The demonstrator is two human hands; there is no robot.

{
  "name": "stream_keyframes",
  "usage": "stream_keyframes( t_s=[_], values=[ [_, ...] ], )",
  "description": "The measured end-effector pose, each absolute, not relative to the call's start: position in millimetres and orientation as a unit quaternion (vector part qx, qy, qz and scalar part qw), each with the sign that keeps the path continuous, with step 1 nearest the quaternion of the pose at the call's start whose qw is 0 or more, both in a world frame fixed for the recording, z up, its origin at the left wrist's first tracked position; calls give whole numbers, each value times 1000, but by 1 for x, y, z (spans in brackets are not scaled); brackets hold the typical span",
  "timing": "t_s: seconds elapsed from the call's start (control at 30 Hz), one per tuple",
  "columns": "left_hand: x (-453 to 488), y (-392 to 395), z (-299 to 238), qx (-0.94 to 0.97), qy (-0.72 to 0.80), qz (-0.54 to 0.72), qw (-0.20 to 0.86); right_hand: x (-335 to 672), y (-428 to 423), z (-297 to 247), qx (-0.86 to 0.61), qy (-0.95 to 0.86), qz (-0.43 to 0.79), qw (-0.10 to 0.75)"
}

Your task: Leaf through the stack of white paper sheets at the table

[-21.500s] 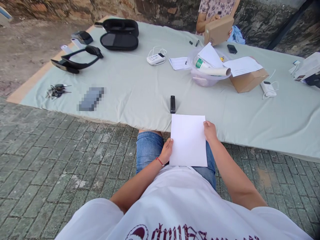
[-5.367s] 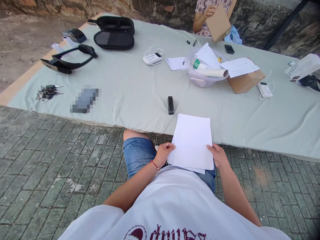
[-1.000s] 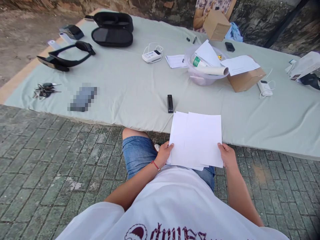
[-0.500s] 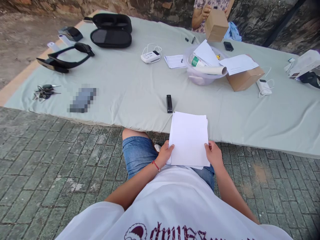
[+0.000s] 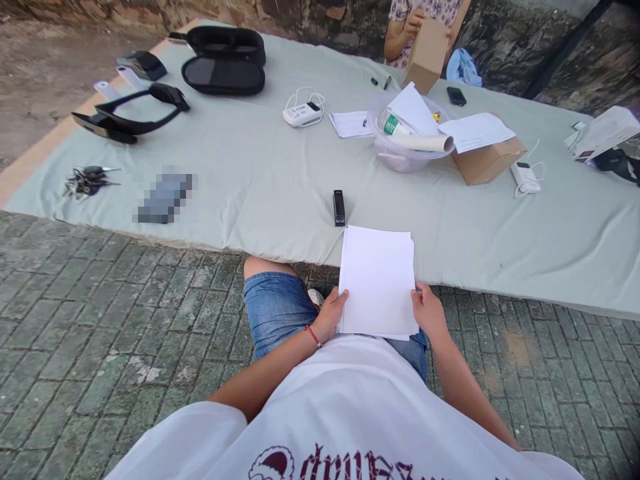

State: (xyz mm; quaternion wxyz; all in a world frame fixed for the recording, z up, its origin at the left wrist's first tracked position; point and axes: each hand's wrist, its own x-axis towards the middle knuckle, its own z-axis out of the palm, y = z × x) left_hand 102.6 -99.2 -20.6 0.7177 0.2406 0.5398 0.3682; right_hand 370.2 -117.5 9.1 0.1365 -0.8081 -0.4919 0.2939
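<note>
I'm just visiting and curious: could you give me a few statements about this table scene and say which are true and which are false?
1. The left hand and right hand both hold a stack of white sheets. True.
2. The black stapler lies on top of the sheets. False: it lies on the tablecloth, beyond their far edge.
3. A bunch of keys lies near the table's left end. True.
4. The person across the table holds a bottle. False: that person's hands hold a cardboard box.
</note>
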Motion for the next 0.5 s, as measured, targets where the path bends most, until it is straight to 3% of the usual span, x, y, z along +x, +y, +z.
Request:
stream_keyframes(
  t_s=[0.3,0.5],
  values=[
    [100,-104,-23,252,519,358,734,367,-128,3,-749,-408,462,244],
    [89,-98,-13,203,469,333,792,367,-135,16,-610,-227,673,351]
  ],
)
